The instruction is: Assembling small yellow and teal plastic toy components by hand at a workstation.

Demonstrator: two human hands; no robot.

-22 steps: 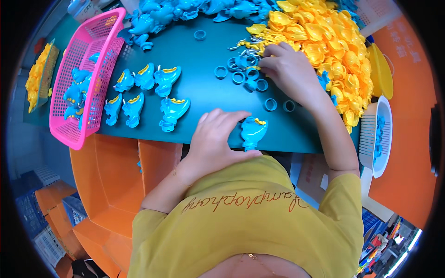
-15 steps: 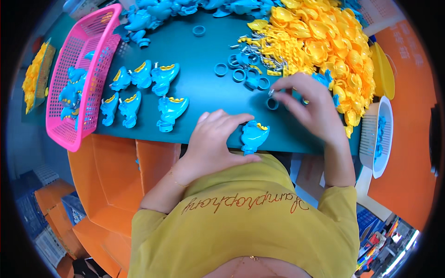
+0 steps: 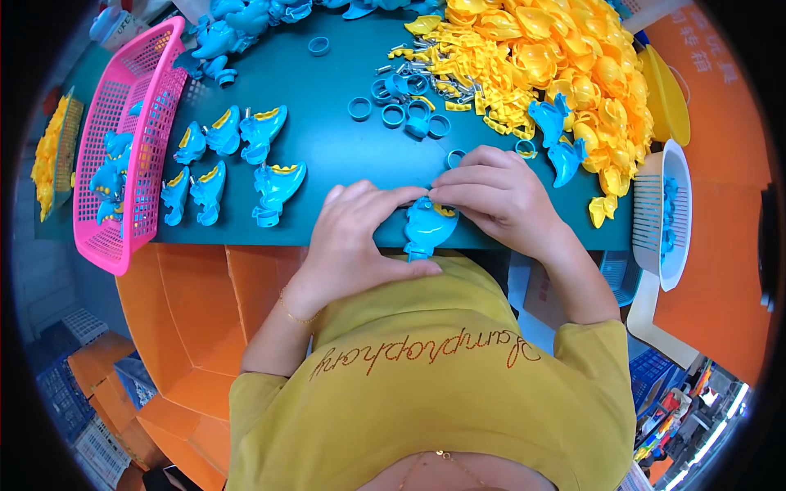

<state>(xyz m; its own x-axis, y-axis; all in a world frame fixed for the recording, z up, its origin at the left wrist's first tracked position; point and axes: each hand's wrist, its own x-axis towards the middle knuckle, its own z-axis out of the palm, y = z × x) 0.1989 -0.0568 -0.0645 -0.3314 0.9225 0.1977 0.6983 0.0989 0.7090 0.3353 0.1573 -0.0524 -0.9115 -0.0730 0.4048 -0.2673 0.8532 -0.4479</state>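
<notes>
- Blue plastic, glossy and rounded: a small toy (image 3: 427,227) sits at the near edge of the table (image 3: 336,147), right in front of the person's chest, and both hands are on it.
- Left hand (image 3: 356,237) wraps the toy from the left, fingers curled over its top, thumb stretched along its lower side, so it is gripping the piece.
- Right hand (image 3: 499,196) comes in from the right, fingertips pinched together at the toy's upper edge, where a bit of yellow shows; whether they hold a separate small part I cannot tell.
- Table surface is smooth dark teal, and its straight front edge bends in the lens.
- Left of the hands, a group of finished toys (image 3: 237,159) lies flat, each blue with a yellow strip, set in loose rows and just apart from one another.
- Further left, a pink basket (image 3: 151,123) with an open mesh wall holds more of the same blue pieces.
- Beyond the hands, little blue rings (image 3: 401,110) lie scattered, mixed with short metal pins.
- Top right, a heap of yellow shells (image 3: 557,65), shiny and cupped, spreads wide; two blue pieces rest against it.
- Far right, a white basket (image 3: 667,213) with a slatted wall holds a few blue bits.
- Yellow shirt (image 3: 442,385) fills the lower picture, soft knit with looping script across it.
</notes>
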